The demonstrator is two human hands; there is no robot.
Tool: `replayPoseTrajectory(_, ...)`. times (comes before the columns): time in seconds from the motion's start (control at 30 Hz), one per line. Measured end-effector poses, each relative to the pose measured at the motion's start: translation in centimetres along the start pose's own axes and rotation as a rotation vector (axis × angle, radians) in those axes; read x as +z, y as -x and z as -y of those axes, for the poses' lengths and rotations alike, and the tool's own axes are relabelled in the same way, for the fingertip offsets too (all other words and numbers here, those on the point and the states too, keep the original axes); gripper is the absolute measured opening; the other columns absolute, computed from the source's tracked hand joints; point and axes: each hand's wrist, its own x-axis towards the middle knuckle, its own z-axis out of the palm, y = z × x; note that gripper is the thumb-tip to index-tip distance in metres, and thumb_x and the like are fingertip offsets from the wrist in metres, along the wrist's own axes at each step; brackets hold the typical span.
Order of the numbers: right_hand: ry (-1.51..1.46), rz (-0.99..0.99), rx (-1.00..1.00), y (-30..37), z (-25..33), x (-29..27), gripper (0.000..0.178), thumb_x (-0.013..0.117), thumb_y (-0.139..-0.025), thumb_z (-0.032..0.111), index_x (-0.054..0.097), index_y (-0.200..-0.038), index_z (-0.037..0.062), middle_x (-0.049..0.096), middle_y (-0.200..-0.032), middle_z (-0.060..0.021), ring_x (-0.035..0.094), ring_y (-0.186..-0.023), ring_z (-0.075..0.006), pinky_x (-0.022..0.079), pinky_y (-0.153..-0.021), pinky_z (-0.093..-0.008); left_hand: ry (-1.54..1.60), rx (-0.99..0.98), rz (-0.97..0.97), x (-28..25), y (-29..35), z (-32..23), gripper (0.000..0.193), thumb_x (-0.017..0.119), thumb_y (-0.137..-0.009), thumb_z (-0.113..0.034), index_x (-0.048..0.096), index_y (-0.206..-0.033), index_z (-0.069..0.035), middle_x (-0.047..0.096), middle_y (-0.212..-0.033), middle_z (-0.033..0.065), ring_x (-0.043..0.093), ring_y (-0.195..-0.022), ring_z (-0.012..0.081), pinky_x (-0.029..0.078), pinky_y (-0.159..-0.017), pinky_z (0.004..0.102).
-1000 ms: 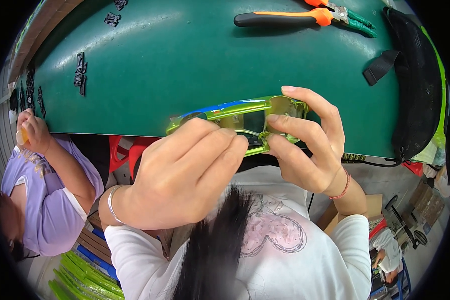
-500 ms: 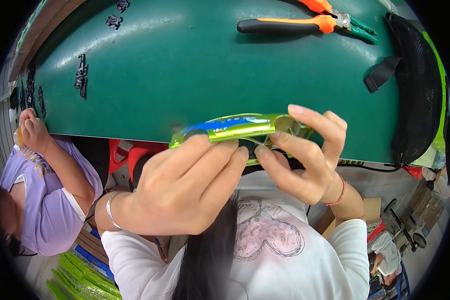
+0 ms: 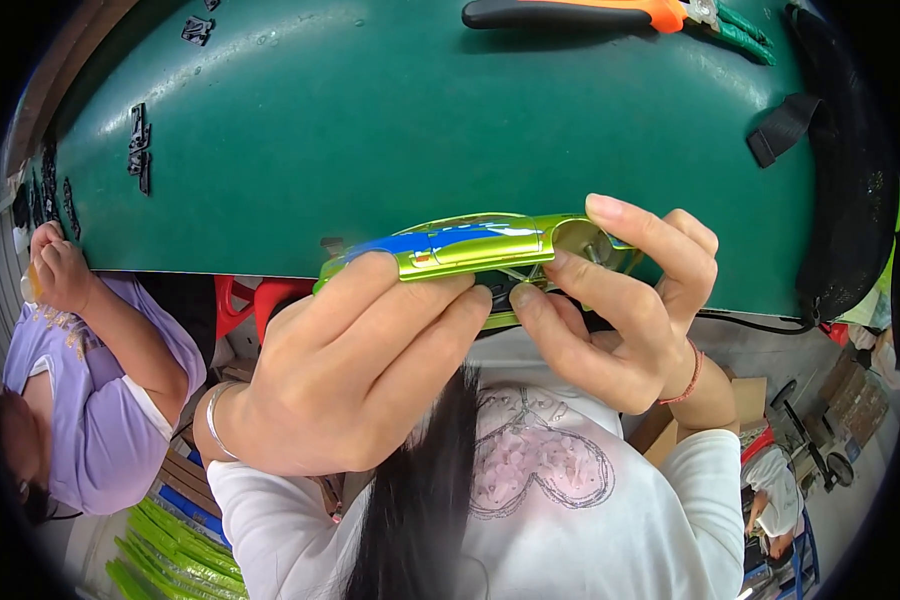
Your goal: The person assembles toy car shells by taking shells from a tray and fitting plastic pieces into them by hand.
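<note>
A shiny lime-green toy car body shell (image 3: 482, 256) with blue side markings is held up between both hands, just over the table's near edge. My left hand (image 3: 355, 360) is closed around its left end, fingers on the side and underside. My right hand (image 3: 630, 310) pinches the shell's right end by the rounded wheel arch, with the forefinger raised onto the upper edge. A small dark part (image 3: 507, 288) shows under the shell between the fingertips of both hands. The fingers hide much of the underside.
On the green table (image 3: 390, 130) lie orange-and-black pliers (image 3: 580, 14) at the far right and small black plastic parts (image 3: 139, 150) at the left. A black pouch (image 3: 850, 190) rests along the right edge. A co-worker in a purple top (image 3: 110, 400) sits at the left.
The view has shifted a little, so the pliers sit higher in the picture. The car shell is steadier and sharper; both hands keep their hold on it.
</note>
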Motion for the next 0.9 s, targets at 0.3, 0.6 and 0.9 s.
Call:
replayPoseTrajectory(0.3,0.032,-0.193,0.035,-0.1,0.3,1.6,0.016,0.075,-0.058,0.013,0.069,-0.073,0.0145,0.071,-0.090,-0.0020,0.066,-0.108,-0.0348,0.033,-0.070,-0.0429,0.029,0.024,-0.007,0.0,0.2,0.4,0.037,0.071,-0.069,-0.005,0.076,-0.105,0.003,0.076,-0.106,0.0156,0.072,-0.093,0.0319,0.059,-0.076,0.0391)
replayPoseTrajectory(0.6,0.047,-0.102,0.099,-0.6,0.6,0.5,0.025,0.073,-0.058,0.017,0.073,-0.083,0.0160,0.068,-0.089,0.0011,0.064,-0.109,-0.0346,0.036,-0.074,-0.0458,0.110,-0.111,-0.111,0.5,-0.3,-0.8,0.035,0.085,-0.071,-0.002,0.074,-0.104,0.003,0.074,-0.104,0.0142,0.070,-0.091,0.0334,0.057,-0.079,0.0407)
replayPoseTrajectory(0.9,0.058,-0.062,0.135,-1.2,0.9,0.4,0.020,0.072,-0.069,0.018,0.073,-0.087,0.0084,0.071,-0.100,-0.0021,0.066,-0.109,-0.0301,0.038,-0.084,-0.0502,-0.067,0.127,-0.333,3.8,-1.2,0.4,0.024,0.080,-0.073,0.001,0.070,-0.093,0.007,0.069,-0.092,0.0173,0.068,-0.083,0.0354,0.058,-0.071,0.0420)
